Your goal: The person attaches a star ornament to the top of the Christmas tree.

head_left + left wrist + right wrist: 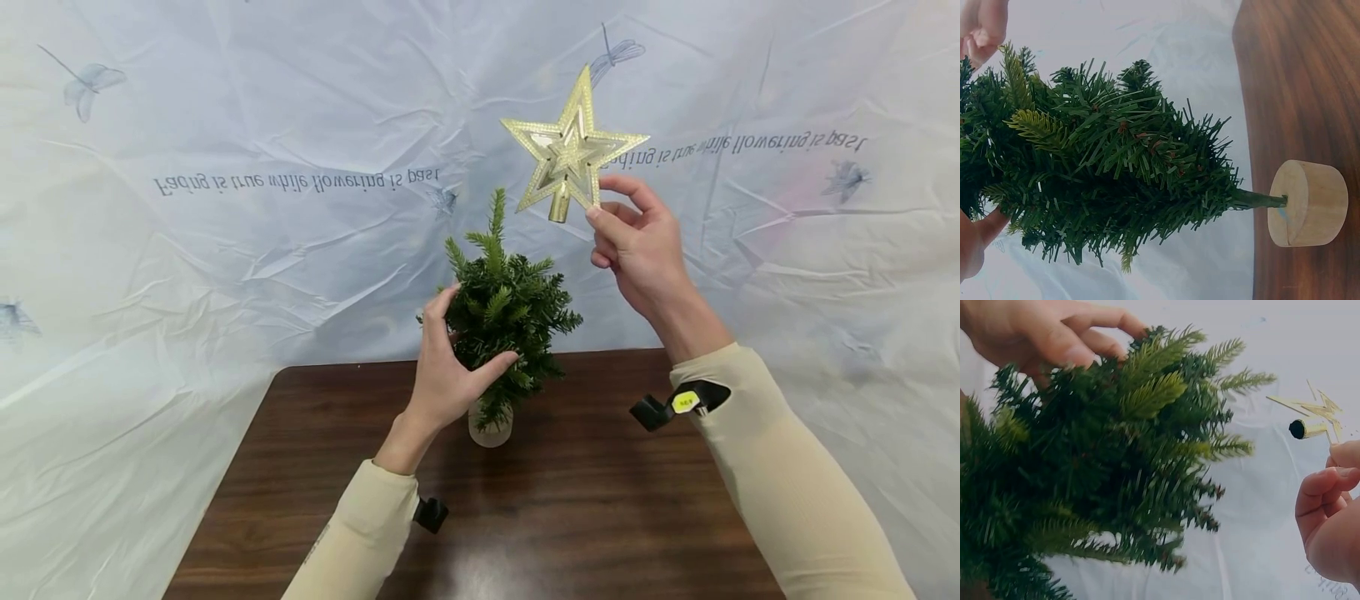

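Observation:
A small artificial Christmas tree [517, 308] stands upright on the table. Its green trunk goes into a round wooden base [1319, 203], seen in the left wrist view. My left hand [442, 375] holds the tree's left side, thumb in front and fingers partly hidden in the foliage. Above and to the right of the treetop, my right hand [645, 242] pinches a gold star tree topper [567, 154] by its lower right point. The topper's short tube [1307, 429] hangs downward, its dark hollow end visible in the right wrist view. Star and tree are apart.
The dark brown wooden table [600, 500] ends just behind the tree. Beyond it hangs a wrinkled pale sheet [300, 267] printed with lettering and dragonflies. A black wrist strap [678, 402] sits on the right sleeve.

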Available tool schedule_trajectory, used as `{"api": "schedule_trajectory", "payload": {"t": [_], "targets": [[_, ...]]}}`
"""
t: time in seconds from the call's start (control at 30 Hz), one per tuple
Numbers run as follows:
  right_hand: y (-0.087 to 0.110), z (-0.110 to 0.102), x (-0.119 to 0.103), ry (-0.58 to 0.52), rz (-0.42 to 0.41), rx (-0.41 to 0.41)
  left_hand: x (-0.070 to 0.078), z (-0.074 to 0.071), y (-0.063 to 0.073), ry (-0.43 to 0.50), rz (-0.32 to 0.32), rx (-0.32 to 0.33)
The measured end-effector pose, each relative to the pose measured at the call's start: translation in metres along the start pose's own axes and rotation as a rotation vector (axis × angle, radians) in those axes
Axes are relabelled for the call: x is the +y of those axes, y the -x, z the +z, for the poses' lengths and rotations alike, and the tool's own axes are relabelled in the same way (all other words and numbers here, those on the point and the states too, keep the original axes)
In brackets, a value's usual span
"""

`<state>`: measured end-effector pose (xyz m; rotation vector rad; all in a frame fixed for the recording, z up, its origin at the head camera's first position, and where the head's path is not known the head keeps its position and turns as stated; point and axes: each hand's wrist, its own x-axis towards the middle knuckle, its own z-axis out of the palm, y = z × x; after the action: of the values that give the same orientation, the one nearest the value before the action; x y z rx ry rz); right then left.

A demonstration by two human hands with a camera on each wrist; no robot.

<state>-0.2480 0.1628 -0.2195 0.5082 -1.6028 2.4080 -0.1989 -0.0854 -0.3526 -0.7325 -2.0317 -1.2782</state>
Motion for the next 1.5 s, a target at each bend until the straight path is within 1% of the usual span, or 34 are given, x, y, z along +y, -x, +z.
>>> {"api": "schedule_trajectory", "payload": {"t": [0.23,0.5,0.93,1.17,1.5], "targets": [[-0.008,0.016,-0.007,-0.029,-0.015,-0.009,-0.001,0.0,0.0,-0.002,-0.007,-0.002],[-0.014,0.029,-0.011,-0.067,-0.032,-0.029,0.0,-0.001,0.0,-0.006,-0.012,-0.01],[-0.025,0.051,-0.009,-0.063,-0.032,-0.021,0.001,-0.001,0.0,-0.01,-0.025,-0.016],[-0.027,0.056,-0.006,-0.04,-0.019,-0.005,0.0,0.0,0.001,-0.015,-0.02,-0.015],[-0.028,0.057,-0.001,-0.028,-0.006,-0.012,0.0,-0.001,0.002,-0.016,-0.011,-0.013]]}}
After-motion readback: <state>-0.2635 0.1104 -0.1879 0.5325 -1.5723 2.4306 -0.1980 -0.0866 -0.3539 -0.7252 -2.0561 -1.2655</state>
